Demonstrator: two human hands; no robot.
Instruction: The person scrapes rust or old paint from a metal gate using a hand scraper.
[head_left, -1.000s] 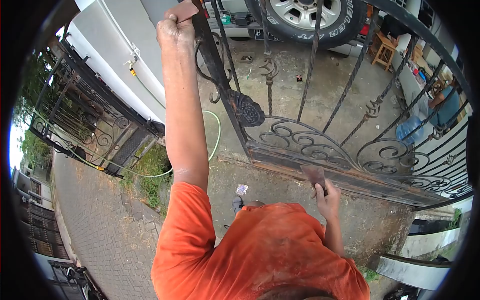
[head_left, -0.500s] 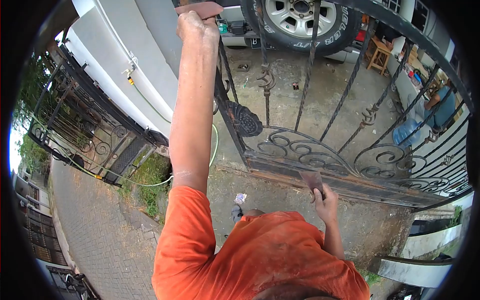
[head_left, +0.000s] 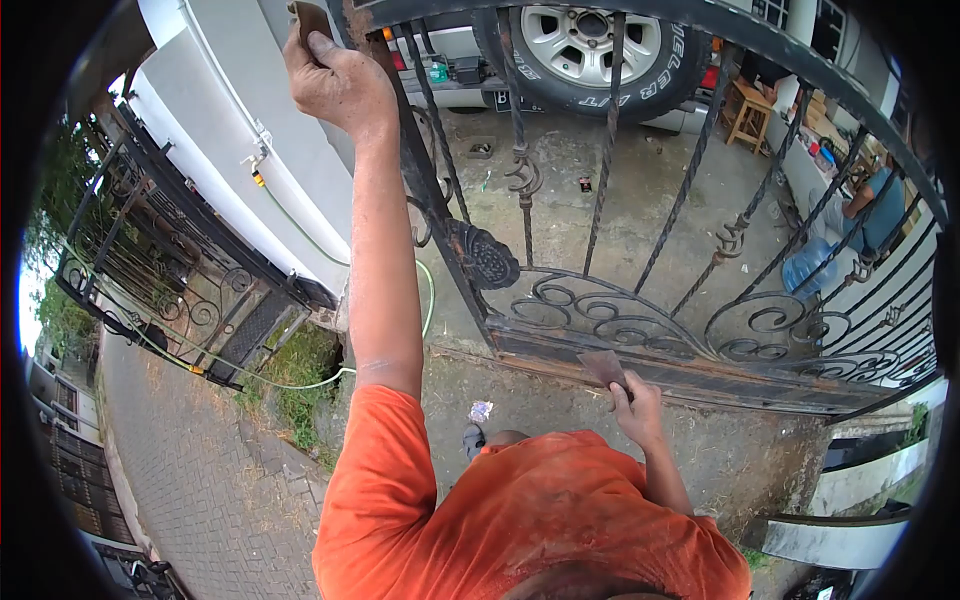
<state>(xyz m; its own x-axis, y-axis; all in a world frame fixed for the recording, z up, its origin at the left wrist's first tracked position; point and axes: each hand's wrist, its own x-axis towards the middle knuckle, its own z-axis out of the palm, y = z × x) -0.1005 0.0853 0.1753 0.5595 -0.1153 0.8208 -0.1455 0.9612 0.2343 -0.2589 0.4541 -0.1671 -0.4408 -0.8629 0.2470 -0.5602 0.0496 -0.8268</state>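
My left hand (head_left: 345, 88) is raised high with the arm stretched out, its fingers closed on a folded piece of brown sandpaper (head_left: 312, 18). It is just left of the upright edge post of a black wrought-iron gate (head_left: 540, 340), apart from the bars. Lower down, my right hand (head_left: 638, 405) pinches a second, flat piece of sandpaper (head_left: 603, 368) between thumb and fingers, in front of the gate's bottom rail. Rusty brown patches show along that rail. A dark cast ornament (head_left: 482, 255) sits on the edge post.
Behind the bars stands a vehicle with a spare wheel (head_left: 592, 45). A seated person (head_left: 880, 210) is at the right near a blue water jug (head_left: 808, 268) and a wooden stool (head_left: 752, 112). A green hose (head_left: 290, 215) runs down the white wall at left.
My left hand has moved left off the top of the gate post and turned, still holding its sandpaper. My right hand has shifted slightly left with its piece.
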